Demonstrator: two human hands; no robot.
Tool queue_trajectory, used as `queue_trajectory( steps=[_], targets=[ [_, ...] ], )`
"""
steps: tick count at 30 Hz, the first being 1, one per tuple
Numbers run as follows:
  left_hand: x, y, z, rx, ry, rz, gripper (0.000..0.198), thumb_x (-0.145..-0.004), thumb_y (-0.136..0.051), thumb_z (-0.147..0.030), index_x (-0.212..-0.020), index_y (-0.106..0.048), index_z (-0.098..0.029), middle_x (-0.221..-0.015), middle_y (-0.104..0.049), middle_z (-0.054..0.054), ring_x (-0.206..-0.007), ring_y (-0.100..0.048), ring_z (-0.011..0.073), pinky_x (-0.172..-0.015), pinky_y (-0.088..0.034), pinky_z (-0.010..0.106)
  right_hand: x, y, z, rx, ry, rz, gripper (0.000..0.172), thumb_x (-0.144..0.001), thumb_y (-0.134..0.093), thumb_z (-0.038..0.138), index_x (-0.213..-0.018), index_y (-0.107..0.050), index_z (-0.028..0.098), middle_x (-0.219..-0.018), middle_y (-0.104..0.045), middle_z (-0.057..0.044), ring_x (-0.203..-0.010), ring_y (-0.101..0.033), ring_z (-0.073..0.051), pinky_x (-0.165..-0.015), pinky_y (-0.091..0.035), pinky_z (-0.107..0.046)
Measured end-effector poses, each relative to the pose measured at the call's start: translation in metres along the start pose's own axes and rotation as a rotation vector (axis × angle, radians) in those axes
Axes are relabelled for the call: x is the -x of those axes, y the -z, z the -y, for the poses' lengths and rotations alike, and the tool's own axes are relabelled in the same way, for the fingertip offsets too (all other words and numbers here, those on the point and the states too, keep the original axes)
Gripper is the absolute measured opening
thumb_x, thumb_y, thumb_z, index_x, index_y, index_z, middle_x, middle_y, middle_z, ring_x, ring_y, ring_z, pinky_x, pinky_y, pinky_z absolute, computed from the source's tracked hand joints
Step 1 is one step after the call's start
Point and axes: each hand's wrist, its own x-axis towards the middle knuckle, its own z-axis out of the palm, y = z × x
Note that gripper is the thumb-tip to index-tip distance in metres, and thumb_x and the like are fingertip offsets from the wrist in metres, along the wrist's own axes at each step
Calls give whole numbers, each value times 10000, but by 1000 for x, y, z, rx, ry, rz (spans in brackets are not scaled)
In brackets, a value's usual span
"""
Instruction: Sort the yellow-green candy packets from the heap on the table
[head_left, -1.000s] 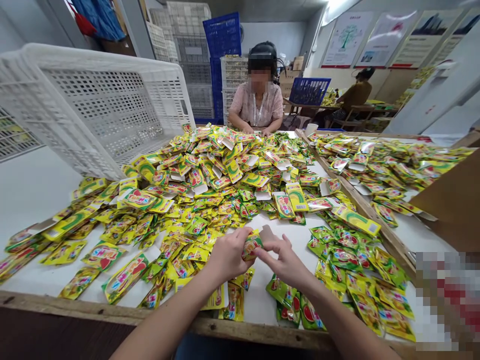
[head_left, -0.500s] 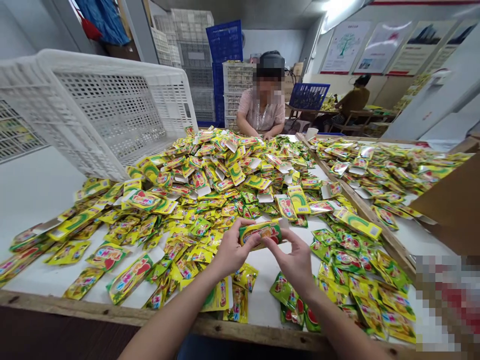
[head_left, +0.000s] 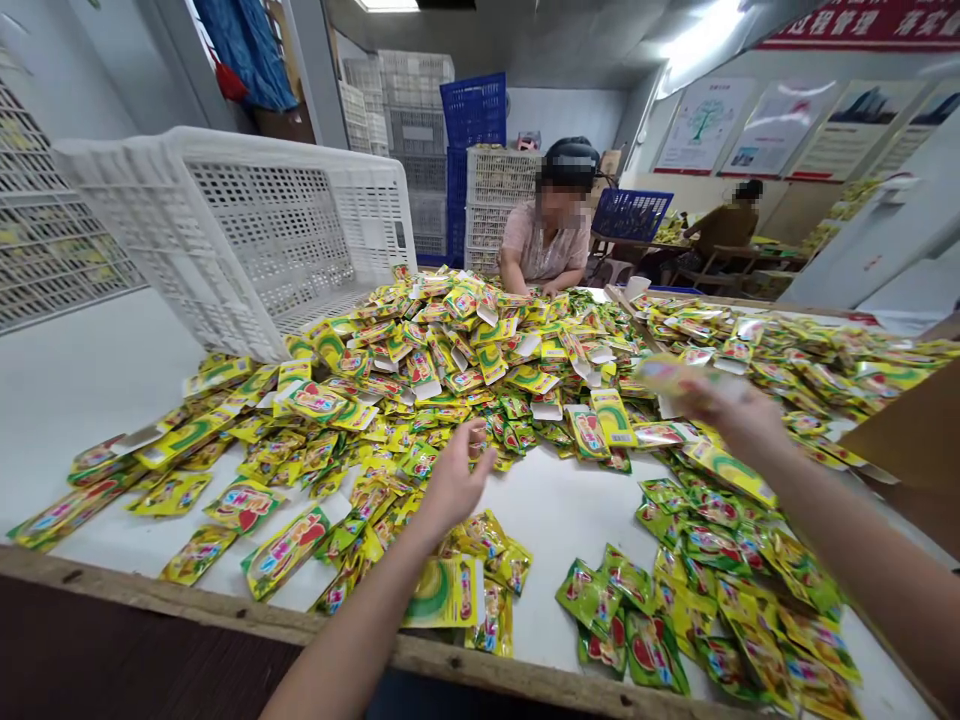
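My right hand (head_left: 739, 410) is stretched out to the right, closed on a small yellow candy box (head_left: 660, 374). Both are smeared by motion, above the wooden divider. Over the front of the pile, my left hand (head_left: 454, 482) hovers with thumb and fingers apart and nothing between them. Below it lie yellow candy packets (head_left: 480, 535) and a flat yellow-and-green box (head_left: 444, 592). Green watermelon-print packets (head_left: 592, 600) sit on the white tabletop (head_left: 577, 500) between my forearms. A large heap of yellow boxes (head_left: 450, 340) rises behind my left hand.
A white plastic crate (head_left: 259, 230) lies tipped on its side at the back left. Across the table a person (head_left: 544, 240) leans over the heap. More boxes (head_left: 832, 365) lie beyond the divider, beside a brown cardboard flap (head_left: 919, 440). A wooden edge (head_left: 247, 610) runs along the front.
The box has left the two-handed hold and moved right and away in my right hand. My left hand has let go of it and loosened. The view has shifted slightly.
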Motion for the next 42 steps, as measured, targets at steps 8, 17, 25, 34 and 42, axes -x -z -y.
queue_trajectory(
  steps=[8, 17, 25, 34, 42],
  targets=[
    [-26, 31, 29, -320, 14, -239, 270, -859, -343, -198, -1052, -528, -169, -1009, -626, 91, -904, -594, 196, -836, -458, 347, 20, -61, -12, 432, 368, 223, 167, -777, -534, 211, -904, -634, 168, -866, -678, -80, -771, -633, -198, -705, -495, -339],
    [-32, -13, 38, -590, -20, 33, 336, -858, -441, -390, -1118, -570, -220, -1165, -594, 109, -1081, -498, 293, -937, -326, 502, 99, -169, -59, 727, 585, 807, 589, -666, -480, -50, -1236, -520, 92, -1245, -546, -199, -1118, -488, -308, -939, -380, -424],
    [-43, -20, 39, -562, 32, -41, 276, -812, -505, -405, -672, -604, -189, -820, -654, 93, -900, -544, 271, -853, -343, 439, 104, -123, -65, 623, 455, 865, 417, -727, -530, 68, -1129, -594, 154, -966, -676, -108, -925, -569, -253, -832, -439, -381],
    [-33, -4, 28, -250, 51, -285, 346, -762, -524, -423, -557, -337, -216, -528, -413, -48, -515, -434, 114, -556, -350, 238, 113, -85, -48, 90, 97, 715, 327, -815, -467, 429, -890, -610, 144, -771, -674, -46, -711, -654, -173, -640, -532, -313],
    [5, -29, -8, 555, 41, 115, 394, -691, -616, -391, -951, -382, -211, -529, -367, -116, -473, -355, 71, -491, -301, 183, 152, -99, -27, -462, -362, 602, 429, -538, -747, 514, -753, -630, 162, -786, -697, -43, -713, -660, -180, -666, -559, -340]
  ],
)
